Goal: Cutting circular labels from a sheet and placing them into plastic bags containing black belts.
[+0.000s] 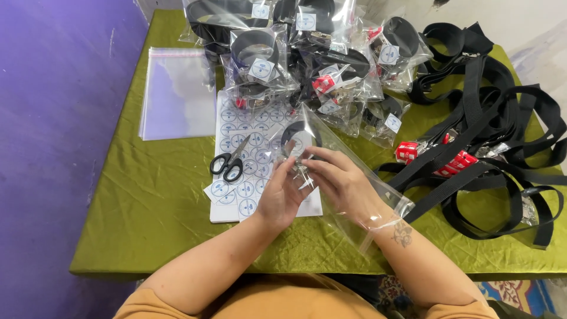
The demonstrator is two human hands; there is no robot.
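My right hand [342, 186] is pushed inside a clear plastic bag [378, 204], which covers it up to the wrist. A coiled black belt [299, 137] with a metal buckle sits at the bag's far end, just past my fingertips. My left hand [282, 195] grips the bag from outside at its left side, fingers curled against the plastic beside the buckle. Under both hands lies a white sheet of round blue-and-white stickers [245, 139]. Black-handled scissors [229, 163] rest on that sheet, left of my left hand.
A green cloth [147, 195] covers the table. A stack of empty clear bags [177, 94] lies at the back left. Several bagged belts [283, 53] are piled at the back centre. Loose black belts with red tags [484, 142] sprawl across the right side.
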